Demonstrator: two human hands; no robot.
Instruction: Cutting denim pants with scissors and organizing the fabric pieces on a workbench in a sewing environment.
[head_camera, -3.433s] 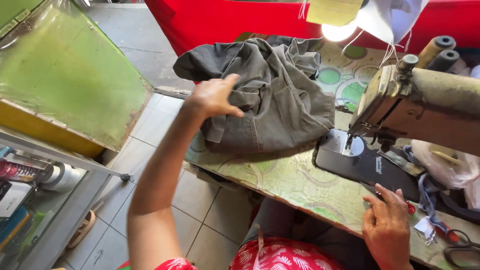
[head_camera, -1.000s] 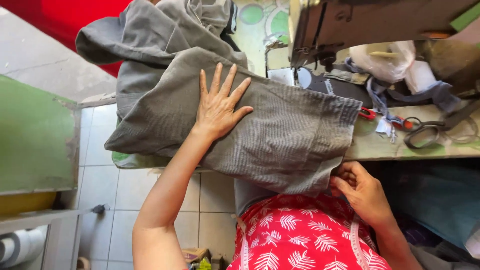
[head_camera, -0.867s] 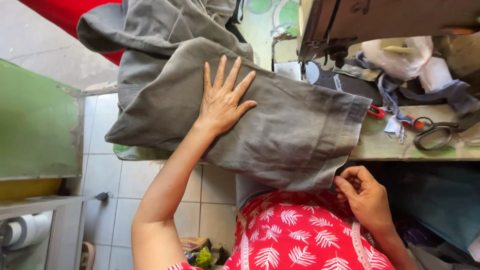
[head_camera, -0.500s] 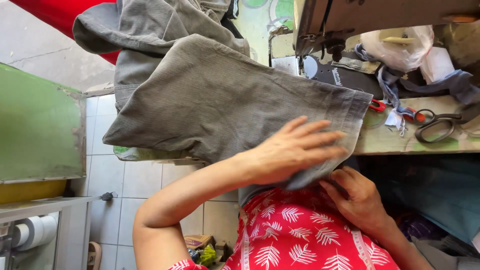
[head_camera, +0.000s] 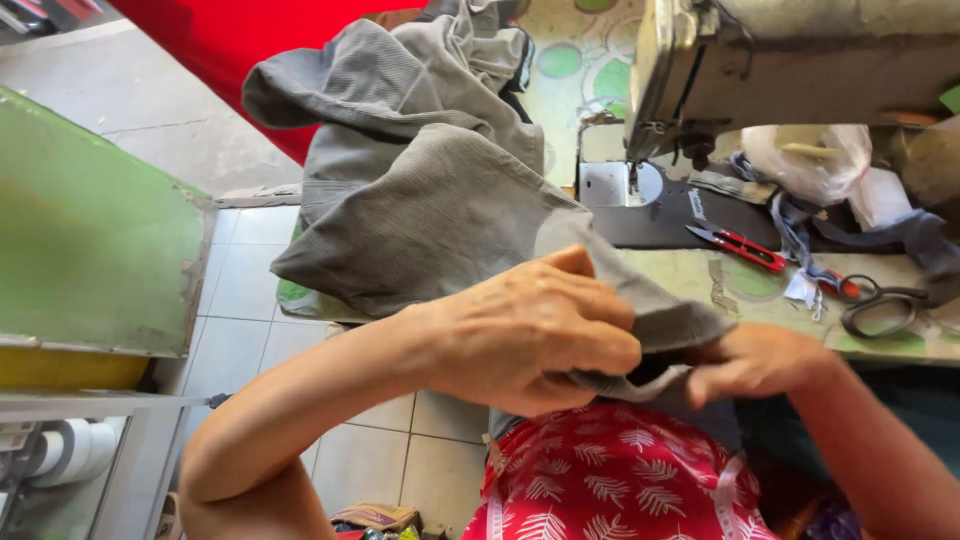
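At the worktop's (head_camera: 690, 285) near edge, our left hand (head_camera: 535, 335) and right hand (head_camera: 755, 360) both gripped the grey ribbed cloth garment's (head_camera: 420, 215) hem.

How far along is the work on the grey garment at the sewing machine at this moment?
Done: the grey garment lies spread over the table, its bulk heaped left of the sewing machine. In hand: the left hand and right hand both grip its near edge at the table's front. Left: no fabric is under the needle yet; the red thread snips and scissors lie untouched.
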